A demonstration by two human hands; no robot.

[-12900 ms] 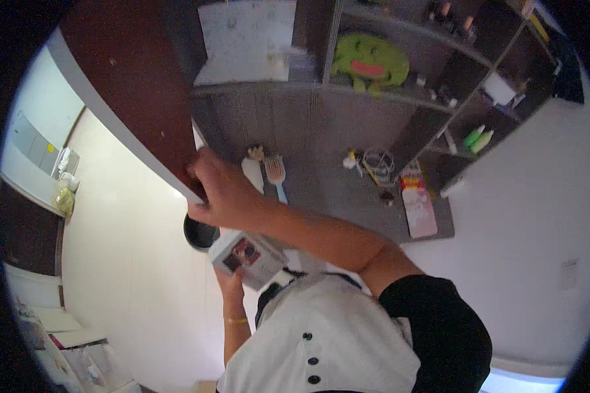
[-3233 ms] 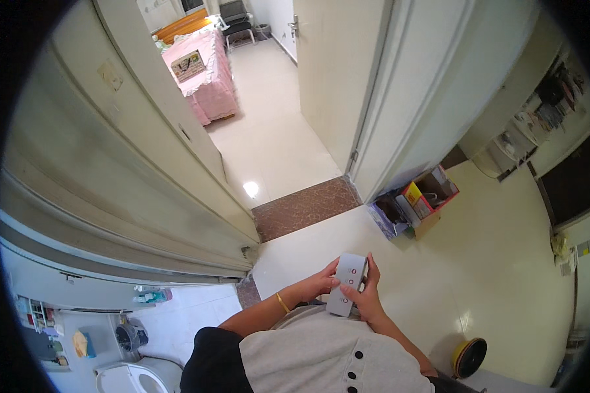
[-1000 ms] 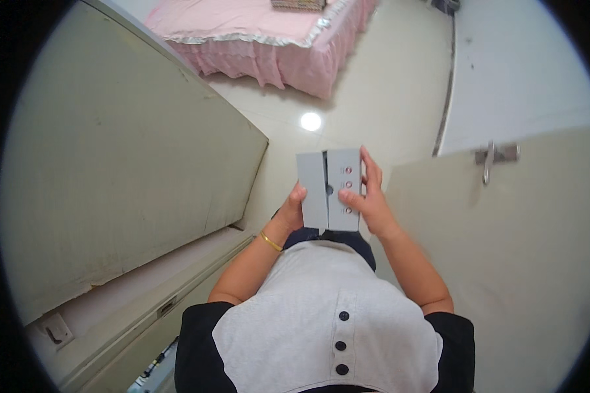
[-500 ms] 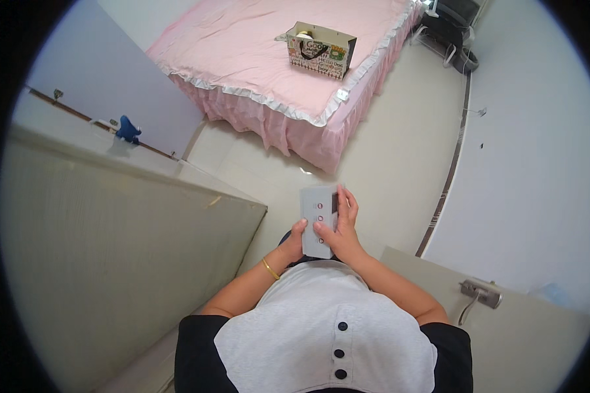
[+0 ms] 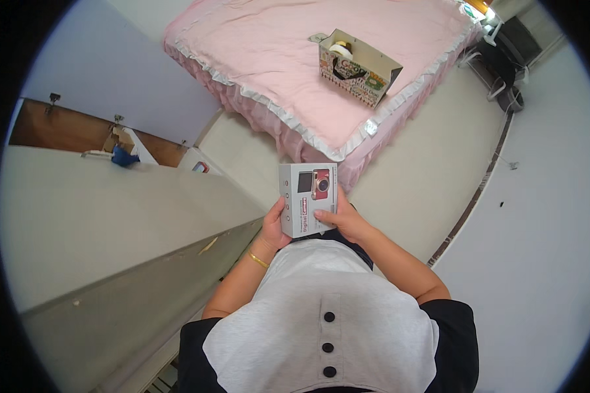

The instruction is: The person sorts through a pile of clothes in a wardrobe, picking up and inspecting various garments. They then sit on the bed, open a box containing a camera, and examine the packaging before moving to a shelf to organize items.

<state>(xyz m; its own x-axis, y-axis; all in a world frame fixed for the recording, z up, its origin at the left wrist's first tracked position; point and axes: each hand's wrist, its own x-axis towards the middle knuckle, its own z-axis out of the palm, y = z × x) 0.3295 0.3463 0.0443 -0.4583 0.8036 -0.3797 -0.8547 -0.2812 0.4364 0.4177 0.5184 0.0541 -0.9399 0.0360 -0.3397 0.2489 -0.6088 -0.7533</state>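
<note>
Between my two hands, in front of my waist, is a white digital camera box [image 5: 311, 190] with a red camera pictured on its face. My left hand [image 5: 274, 224] grips its left side, with the thumb along the narrow edge. My right hand [image 5: 347, 218] clasps the right side and lays its thumb across the printed face. The fingers behind the box are hidden. Ahead on the bed stands a patterned paper gift bag [image 5: 354, 75] with a dark handle; something white and yellow shows in its open top.
A bed [image 5: 262, 46] with a pink frilled cover fills the far middle. To my left is a tall pale cabinet [image 5: 144, 223], with a blue object [image 5: 124, 157] on its top edge. A dark chair [image 5: 498, 62] stands far right, beside the white wall [image 5: 544, 196].
The box has turned in my hands, so its face with the camera picture now shows instead of a narrow side. My view has shifted forward, past the door handle on the right.
</note>
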